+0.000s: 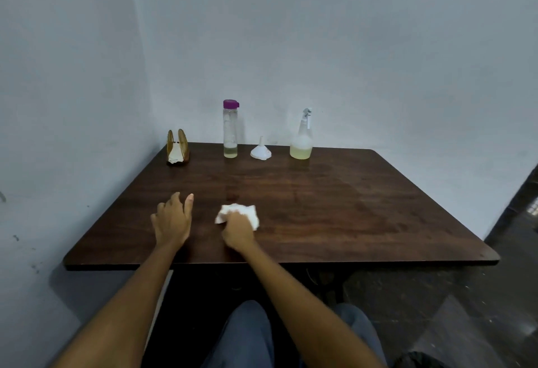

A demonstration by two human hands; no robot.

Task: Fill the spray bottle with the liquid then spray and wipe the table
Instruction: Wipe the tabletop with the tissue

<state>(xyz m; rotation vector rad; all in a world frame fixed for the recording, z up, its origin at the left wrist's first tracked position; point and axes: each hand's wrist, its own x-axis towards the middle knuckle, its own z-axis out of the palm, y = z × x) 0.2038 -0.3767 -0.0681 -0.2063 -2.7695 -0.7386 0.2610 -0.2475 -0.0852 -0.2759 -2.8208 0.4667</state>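
Observation:
My right hand point(238, 229) grips a crumpled white tissue point(250, 213) and presses it on the dark wooden table point(334, 207) near the front middle. To its left, my left hand point(171, 219) rests on the tabletop with relaxed fingers and holds nothing. At the back stands the spray bottle point(301, 140), its trigger head on and yellowish liquid in its lower part. A tall clear bottle point(230, 129) with a purple cap stands left of it, with a little liquid at the bottom. A white funnel point(261, 151) lies upside down between them.
A wooden napkin holder point(177, 149) with white tissues sits at the back left corner. Walls close off the table's left and far sides. The floor drops away past the right edge, and my knees are under the front edge.

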